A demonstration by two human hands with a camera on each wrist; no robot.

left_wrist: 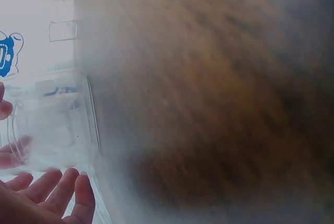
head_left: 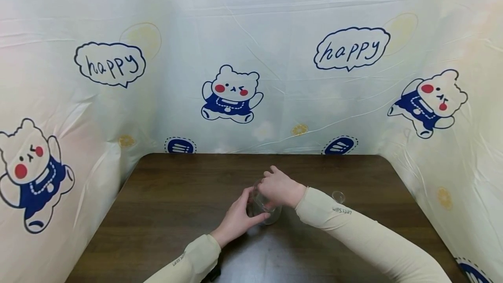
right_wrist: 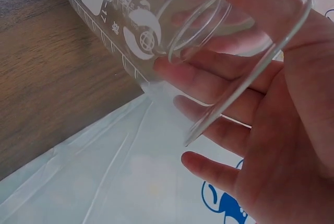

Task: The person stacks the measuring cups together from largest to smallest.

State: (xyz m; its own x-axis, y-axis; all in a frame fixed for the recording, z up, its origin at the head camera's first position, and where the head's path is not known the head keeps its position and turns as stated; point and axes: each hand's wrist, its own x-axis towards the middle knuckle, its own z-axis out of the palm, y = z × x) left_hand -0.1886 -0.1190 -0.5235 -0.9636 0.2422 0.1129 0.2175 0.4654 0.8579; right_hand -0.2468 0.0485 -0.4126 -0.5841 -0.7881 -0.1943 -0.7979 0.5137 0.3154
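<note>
Clear glass, printed with white marks, forms the beaker point(head_left: 260, 205) standing close to upright near the middle of the counter point(head_left: 177, 204). Within it shows the rim of an inner glass point(right_wrist: 202, 32), partly lost in reflections. From where I stand, the relation that counts is up and down: the beaker's long axis runs vertically, and the right hand point(head_left: 280, 187) comes over its mouth from the right, thumb and some fingers below the rim, little finger outside. Those fingers lie about the inner glass, though whether they pinch or merely touch it I can't tell. The left hand point(head_left: 237, 219) curls round the beaker's left side, thumb on the near wall, steadying it, I'd judge. Both hands are at the beaker; the right is the nearer one to the inner glass. Off to the right, just beyond the right sleeve point(head_left: 353, 222), sits a small glass point(head_left: 338, 196), well apart from the beaker. Patterned cloth point(head_left: 173, 56) hangs past the far edge.
</note>
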